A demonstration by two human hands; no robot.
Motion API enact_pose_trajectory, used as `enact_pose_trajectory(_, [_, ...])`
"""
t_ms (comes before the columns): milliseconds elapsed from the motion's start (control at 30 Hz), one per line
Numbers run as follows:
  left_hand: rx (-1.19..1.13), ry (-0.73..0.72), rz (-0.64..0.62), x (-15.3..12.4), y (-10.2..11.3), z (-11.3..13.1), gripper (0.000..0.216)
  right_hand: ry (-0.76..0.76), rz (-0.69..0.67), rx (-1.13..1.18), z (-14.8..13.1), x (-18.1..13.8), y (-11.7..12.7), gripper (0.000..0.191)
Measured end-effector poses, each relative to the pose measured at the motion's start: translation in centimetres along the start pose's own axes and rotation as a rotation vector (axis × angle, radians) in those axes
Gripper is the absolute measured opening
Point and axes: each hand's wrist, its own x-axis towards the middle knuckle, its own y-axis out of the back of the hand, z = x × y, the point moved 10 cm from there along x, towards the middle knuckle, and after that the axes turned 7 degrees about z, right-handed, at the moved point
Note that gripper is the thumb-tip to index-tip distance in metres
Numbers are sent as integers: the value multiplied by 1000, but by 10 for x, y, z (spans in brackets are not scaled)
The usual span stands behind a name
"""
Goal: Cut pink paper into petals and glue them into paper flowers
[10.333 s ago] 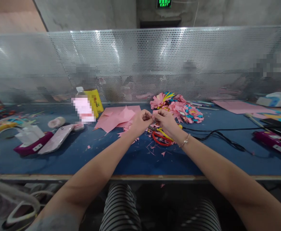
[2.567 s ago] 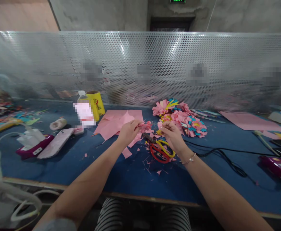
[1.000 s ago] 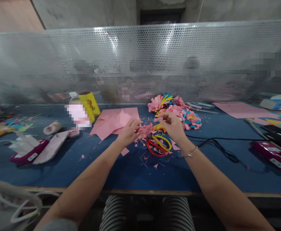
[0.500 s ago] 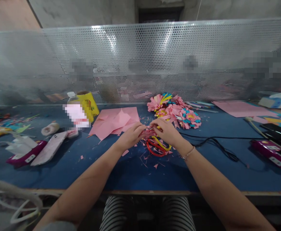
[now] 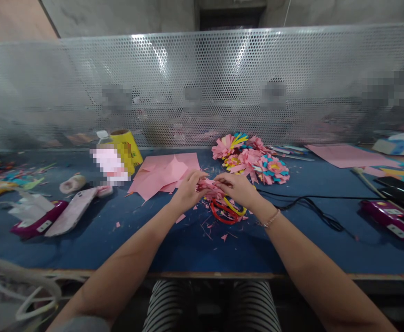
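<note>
A fringed pink paper flower is held between both hands above the blue table. My left hand closes on its left side, with the fingers curled round it. From the right, my right hand pinches the flower's edge between thumb and fingers. Just below lie red-handled scissors and a yellow handle or loop among pink paper scraps; their blades are hidden. Behind my right hand rests a pile of finished-looking paper flowers in pink, blue and yellow.
Pink paper sheets lie left of my hands, beside a yellow roll and a bottle. A phone leans on a purple power strip. A black cable runs right. A perforated metal screen stands behind.
My left hand has turned and shifted slightly, so more of the pink paper flower shows. My right hand has moved a little, its fingers now at the flower's right edge.
</note>
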Motion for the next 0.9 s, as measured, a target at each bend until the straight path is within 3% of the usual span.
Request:
enact_pose_trajectory(333, [-79,92,64,-1,1,-12,35,-36,0,28,-1,0,4,23])
enact_pose_trajectory(567, [-64,-15,60,2,0,-2,17,-61,40,157,3,-1,6,31])
enact_pose_trajectory(900, [-76,-23,17,1,-2,1,8,-62,-1,204,-2,-1,2,17])
